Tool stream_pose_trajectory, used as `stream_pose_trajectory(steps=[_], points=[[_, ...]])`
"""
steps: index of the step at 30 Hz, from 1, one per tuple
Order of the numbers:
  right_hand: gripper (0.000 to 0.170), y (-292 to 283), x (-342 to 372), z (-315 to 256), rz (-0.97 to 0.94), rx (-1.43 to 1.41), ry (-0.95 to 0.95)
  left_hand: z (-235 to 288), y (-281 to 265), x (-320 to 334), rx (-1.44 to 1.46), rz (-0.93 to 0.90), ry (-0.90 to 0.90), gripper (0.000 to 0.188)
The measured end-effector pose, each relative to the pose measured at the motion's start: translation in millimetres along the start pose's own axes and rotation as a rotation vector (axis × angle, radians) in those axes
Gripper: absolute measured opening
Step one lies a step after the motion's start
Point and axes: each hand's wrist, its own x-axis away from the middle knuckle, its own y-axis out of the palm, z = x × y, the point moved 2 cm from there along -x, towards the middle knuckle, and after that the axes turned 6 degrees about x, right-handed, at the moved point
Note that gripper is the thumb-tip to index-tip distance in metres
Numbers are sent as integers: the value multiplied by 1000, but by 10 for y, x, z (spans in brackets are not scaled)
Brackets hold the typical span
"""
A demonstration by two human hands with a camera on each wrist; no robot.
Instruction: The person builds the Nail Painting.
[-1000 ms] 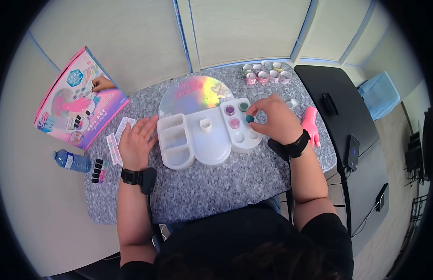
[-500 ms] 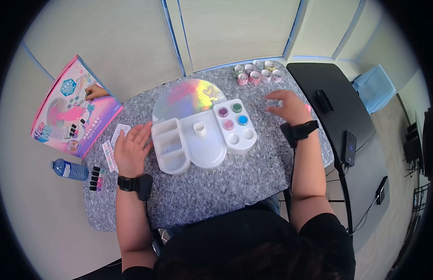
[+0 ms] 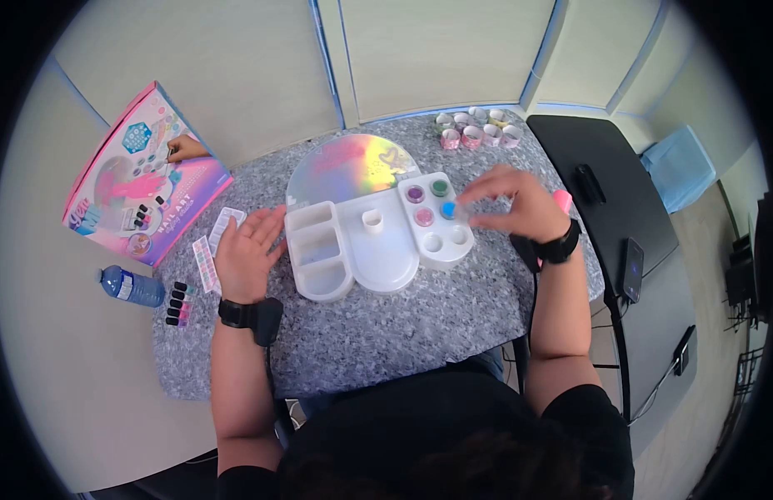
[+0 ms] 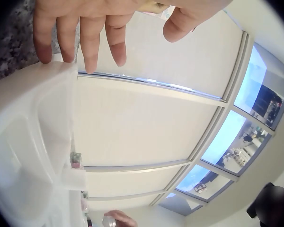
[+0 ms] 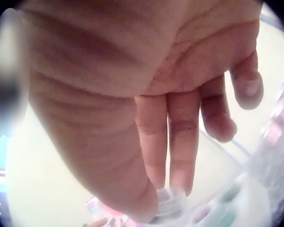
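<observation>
My right hand (image 3: pixel 524 204) pinches a small clear round pot (image 5: pixel 170 205) between thumb and fingertips, just right of the white tray's round wells. Four wells of the white tray (image 3: pixel 386 271) hold pots: purple (image 3: pixel 415 194), green (image 3: pixel 440 187), pink (image 3: pixel 423 217) and blue (image 3: pixel 448 210). The two nearest wells hold no coloured pot. At the tray's left side, my left hand (image 3: pixel 246 254) lies with fingers extended; its fingertips touch the tray's edge in the left wrist view. What the clear pot contains cannot be told.
An upright nail art box (image 3: pixel 141 179), a water bottle (image 3: pixel 131 286), nail polish bottles (image 3: pixel 179 305) and sticker sheets (image 3: pixel 206 265) are on the left. Several patterned rolls (image 3: pixel 471 137) stand at the back right. A pink model hand (image 3: pixel 562 200) is partly behind my right hand.
My right hand left the blue pot's well, moved right, and has come back beside the wells with a clear pot pinched. My left hand stays by the tray; the head view shifted.
</observation>
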Motion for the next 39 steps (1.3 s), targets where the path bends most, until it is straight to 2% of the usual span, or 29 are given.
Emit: stream_pose_trajectory(steps=[3,7,29,31,35,36,37,38,39], points=[[35,269,-104,-291,-103,105,-93,-5,61,-3,-5,23,-2,62],[24,425,-126,-323,-149,195,-122,13,51,15,-6,11,-2,61],[26,490,-97,-247,-102,279,-71,10,-2,-5,-74,-21,20,67],[29,336,-52,-7,54,216,63,33,4,-5,-39,7,5,68],[30,-110,187,584,320,744,544,66,16,27,-37,10,15,69],[36,-147,303,779,276,868,650,72,11,20,-34,-3,18,69],[36,-181,350,814,216,873,767,80,12,12,-32,-16,21,70],[36,-196,364,837,214,872,769,82,14,7,-33,-15,19,70],[35,-205,376,872,175,846,848,81,19,9,-36,-22,15,71]])
